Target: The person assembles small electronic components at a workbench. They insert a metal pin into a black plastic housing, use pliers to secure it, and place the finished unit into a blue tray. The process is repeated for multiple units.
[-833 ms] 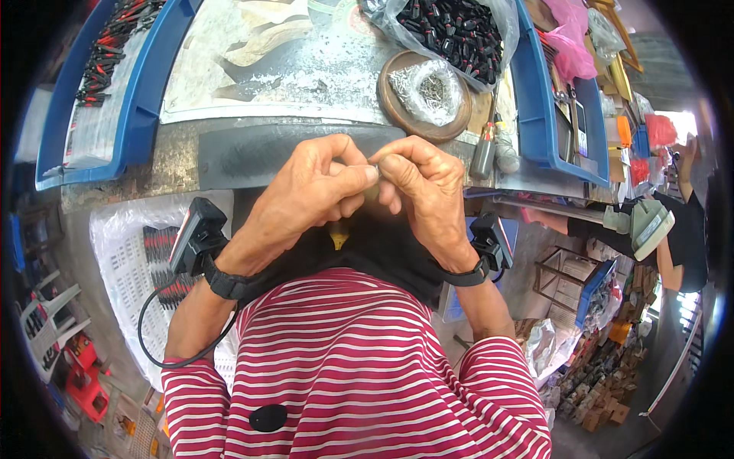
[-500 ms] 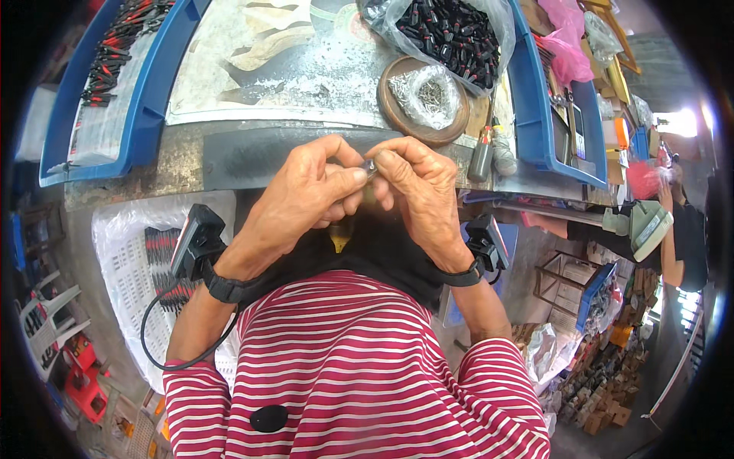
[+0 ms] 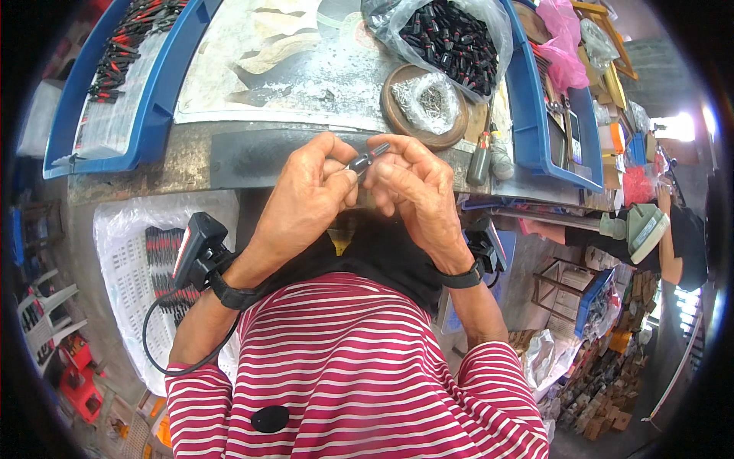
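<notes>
Above the bench's front edge, my left hand (image 3: pixel 306 183) pinches a small black piece with a shiny metal part (image 3: pixel 361 162) between thumb and index finger. The piece is slim and tilts up to the right; its exact kind is too small to make out. My right hand (image 3: pixel 417 183) has its fingers curled against the right end of the piece, index finger behind it and thumb lower. Just beyond sits a round brown dish (image 3: pixel 391 115) holding a clear bag of small metal pins (image 3: pixel 430 103). Farther back is a plastic bag (image 3: pixel 501 46) full of black parts with red marks.
A blue bin (image 3: pixel 145 115) with red-and-black tools stands left, another blue bin (image 3: pixel 535 130) right. A screwdriver (image 3: pixel 480 161) lies by the dish. Below left is a white basket (image 3: pixel 122 268) of red-and-black tools. A person (image 3: pixel 684 245) is at far right.
The black piece, mostly hidden between my fingertips before, now shows lengthwise between my hands. My right thumb has dropped away from its tip, and both hands have shifted slightly.
</notes>
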`<action>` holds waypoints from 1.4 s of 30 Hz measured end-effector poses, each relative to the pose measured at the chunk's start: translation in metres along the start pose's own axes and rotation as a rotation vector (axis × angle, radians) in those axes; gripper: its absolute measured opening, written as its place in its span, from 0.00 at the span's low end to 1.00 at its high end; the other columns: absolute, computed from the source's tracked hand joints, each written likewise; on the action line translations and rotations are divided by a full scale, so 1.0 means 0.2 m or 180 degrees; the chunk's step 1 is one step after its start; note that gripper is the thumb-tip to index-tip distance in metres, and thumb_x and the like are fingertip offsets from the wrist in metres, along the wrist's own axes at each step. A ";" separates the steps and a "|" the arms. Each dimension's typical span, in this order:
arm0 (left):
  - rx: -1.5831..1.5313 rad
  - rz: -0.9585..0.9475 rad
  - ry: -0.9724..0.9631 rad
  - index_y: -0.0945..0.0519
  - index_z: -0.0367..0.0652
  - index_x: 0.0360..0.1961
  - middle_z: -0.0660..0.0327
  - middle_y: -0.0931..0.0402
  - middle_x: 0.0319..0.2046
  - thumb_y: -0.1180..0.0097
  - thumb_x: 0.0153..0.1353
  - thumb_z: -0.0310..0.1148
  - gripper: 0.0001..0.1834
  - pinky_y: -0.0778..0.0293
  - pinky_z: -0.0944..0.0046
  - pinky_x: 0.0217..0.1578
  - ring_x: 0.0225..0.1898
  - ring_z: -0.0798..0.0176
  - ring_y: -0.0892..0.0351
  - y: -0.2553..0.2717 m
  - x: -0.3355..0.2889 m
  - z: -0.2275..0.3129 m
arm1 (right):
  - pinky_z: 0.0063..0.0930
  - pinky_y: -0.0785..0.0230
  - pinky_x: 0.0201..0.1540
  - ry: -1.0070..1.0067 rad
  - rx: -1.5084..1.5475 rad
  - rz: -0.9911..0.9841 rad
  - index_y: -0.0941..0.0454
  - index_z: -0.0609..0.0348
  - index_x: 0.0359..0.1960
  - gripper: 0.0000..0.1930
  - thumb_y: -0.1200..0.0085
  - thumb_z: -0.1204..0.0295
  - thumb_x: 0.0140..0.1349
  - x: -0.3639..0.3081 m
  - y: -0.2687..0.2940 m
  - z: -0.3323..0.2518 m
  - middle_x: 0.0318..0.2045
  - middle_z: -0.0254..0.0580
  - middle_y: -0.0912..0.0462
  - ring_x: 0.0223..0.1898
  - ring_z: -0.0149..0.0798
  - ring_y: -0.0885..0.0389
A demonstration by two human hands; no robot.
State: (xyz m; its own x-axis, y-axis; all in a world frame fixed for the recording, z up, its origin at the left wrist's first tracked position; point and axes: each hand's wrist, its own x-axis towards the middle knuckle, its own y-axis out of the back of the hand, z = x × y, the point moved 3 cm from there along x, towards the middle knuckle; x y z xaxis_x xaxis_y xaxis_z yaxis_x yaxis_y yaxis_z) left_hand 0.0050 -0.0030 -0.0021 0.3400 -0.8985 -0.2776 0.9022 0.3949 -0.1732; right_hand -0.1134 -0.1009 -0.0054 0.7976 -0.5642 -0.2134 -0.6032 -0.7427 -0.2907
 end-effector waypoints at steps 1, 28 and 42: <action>0.0030 0.0019 -0.0032 0.31 0.32 0.36 0.63 0.29 0.18 0.56 0.57 0.22 0.06 0.38 0.74 0.19 0.19 0.76 0.33 0.00 0.00 0.00 | 0.12 0.36 0.22 -0.0020 0.0006 -0.0025 0.30 0.68 0.49 0.16 0.49 0.71 0.61 0.00 0.00 0.00 0.26 0.37 0.23 0.22 0.23 0.27; 0.0545 -0.0177 -0.0060 0.30 0.33 0.33 0.63 0.29 0.16 0.54 0.56 0.22 0.04 0.38 0.71 0.20 0.18 0.74 0.34 0.02 -0.02 -0.04 | 0.12 0.54 0.13 -0.0691 -0.0071 0.0130 0.26 0.69 0.37 0.11 0.49 0.82 0.50 0.01 -0.03 0.00 0.18 0.29 0.28 0.13 0.17 0.41; 0.0078 -0.0250 0.0138 0.30 0.32 0.32 0.64 0.30 0.15 0.55 0.56 0.22 0.04 0.39 0.72 0.17 0.16 0.75 0.36 0.00 -0.03 -0.06 | 0.12 0.56 0.12 -0.0689 -0.0270 0.0048 0.27 0.69 0.38 0.11 0.47 0.79 0.52 0.00 -0.03 0.00 0.14 0.25 0.34 0.12 0.16 0.45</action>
State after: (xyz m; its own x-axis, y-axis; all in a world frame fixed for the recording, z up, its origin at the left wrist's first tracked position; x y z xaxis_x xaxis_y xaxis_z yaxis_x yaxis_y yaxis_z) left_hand 0.0009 0.0049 -0.0112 0.2567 -0.9171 -0.3049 0.9321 0.3184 -0.1729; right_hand -0.1103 -0.0967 -0.0033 0.7655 -0.4919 -0.4149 -0.6062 -0.7675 -0.2085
